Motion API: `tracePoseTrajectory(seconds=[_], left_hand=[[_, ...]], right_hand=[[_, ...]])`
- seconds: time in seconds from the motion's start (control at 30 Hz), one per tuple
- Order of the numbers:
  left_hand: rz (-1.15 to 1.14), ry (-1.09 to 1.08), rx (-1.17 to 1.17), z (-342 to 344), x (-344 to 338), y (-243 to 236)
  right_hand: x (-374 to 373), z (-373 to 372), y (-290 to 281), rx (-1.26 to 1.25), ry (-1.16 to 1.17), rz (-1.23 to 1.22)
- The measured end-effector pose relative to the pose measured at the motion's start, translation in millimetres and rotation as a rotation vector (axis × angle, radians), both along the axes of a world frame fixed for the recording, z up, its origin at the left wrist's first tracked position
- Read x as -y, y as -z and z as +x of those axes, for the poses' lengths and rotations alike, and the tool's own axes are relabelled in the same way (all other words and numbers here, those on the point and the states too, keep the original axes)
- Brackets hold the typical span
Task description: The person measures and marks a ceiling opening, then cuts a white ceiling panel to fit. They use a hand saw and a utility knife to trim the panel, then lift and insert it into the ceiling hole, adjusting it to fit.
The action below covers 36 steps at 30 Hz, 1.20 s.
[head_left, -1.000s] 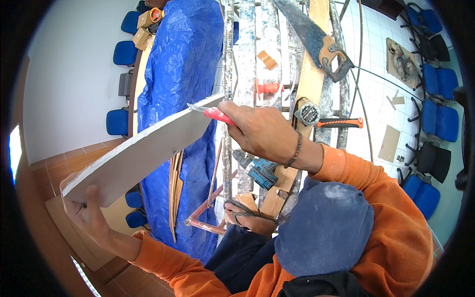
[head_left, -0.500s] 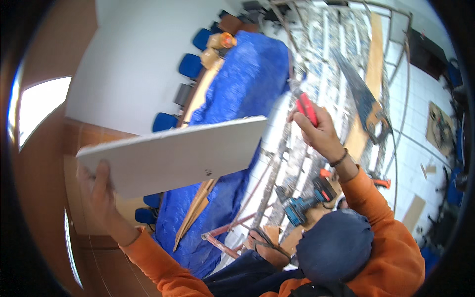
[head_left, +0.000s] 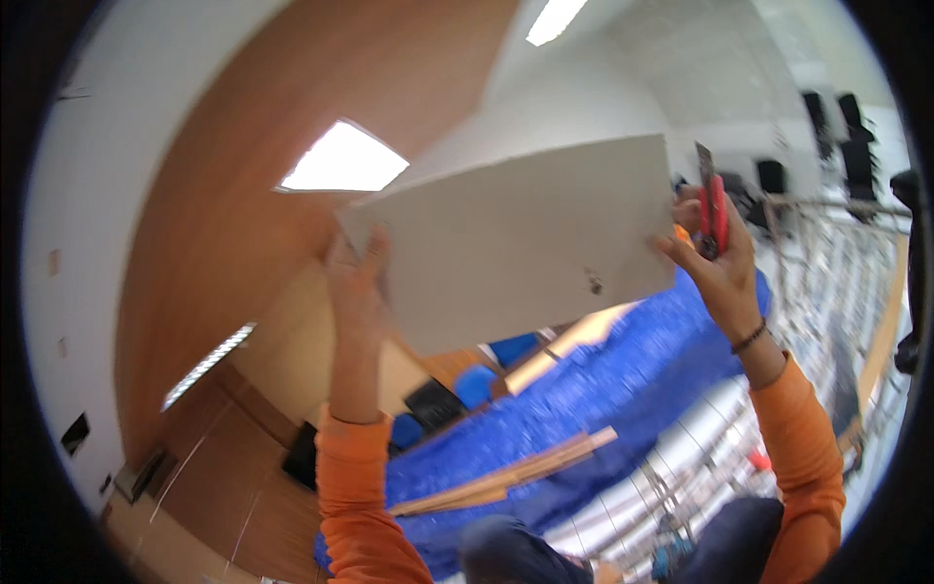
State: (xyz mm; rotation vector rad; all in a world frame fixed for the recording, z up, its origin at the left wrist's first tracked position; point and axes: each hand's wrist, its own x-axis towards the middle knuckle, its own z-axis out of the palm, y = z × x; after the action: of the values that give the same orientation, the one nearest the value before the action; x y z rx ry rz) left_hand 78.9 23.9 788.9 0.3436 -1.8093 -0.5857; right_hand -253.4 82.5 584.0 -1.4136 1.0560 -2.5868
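A pale grey flat rectangular board (head_left: 525, 243), with a small dark blemish near its lower right, is held up in front of me. Its left end is gripped by my left hand (head_left: 358, 287), thumb across the face and fingers behind it. At the opposite end, my right hand (head_left: 725, 273) is closed on a red utility knife (head_left: 715, 219) whose blade points up. The right thumb reaches to the board's right edge and seems to touch it. The fingers behind the board are hidden.
Below lies a blue tarp (head_left: 632, 399) with long wooden strips (head_left: 516, 475) on it. Blue chairs (head_left: 475, 386) stand beside it. At right are scaffold tubes (head_left: 837, 208) and a long plank (head_left: 883, 331). A bright ceiling light (head_left: 345, 164) shines above the wood-coloured panelling.
The view has swung up and left. My right hand, with the knife, has come from apart to the board's right edge. The left hand still grips the board.
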Motion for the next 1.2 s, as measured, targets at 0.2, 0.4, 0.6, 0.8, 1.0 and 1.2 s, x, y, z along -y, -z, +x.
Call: tracePoseTrajectory(seconds=[0.2,0.4,0.6,0.8,1.0,1.2], left_hand=[[-0.216,-0.036,-0.105,39.4,-60.0,-89.2],[-0.453,-0.397,0.079,56.9,-85.8,-124.8],[-0.58,-0.605,0.106,57.6,-58.2,-162.3],[-0.682,-0.646,0.009,64.6,-50.9,-255.0],[-0.857,-0.769,-0.071,83.3,-96.1,-328.8],[-1.167,-0.881,-0.177,88.4,-166.6,-401.4]], right_hand=[[23.0,47.9,-106.5,0.067,-0.113,-0.241],[27.5,81.2,-115.6,0.182,-0.27,-0.211],[53.2,69.9,-179.8,0.225,-0.117,-0.331],[69.3,79.1,-317.0,0.168,-0.103,-0.606],[71.9,89.7,-417.9,0.081,-0.119,-0.723],[22.3,104.4,-513.5,0.119,-0.212,-0.869]])
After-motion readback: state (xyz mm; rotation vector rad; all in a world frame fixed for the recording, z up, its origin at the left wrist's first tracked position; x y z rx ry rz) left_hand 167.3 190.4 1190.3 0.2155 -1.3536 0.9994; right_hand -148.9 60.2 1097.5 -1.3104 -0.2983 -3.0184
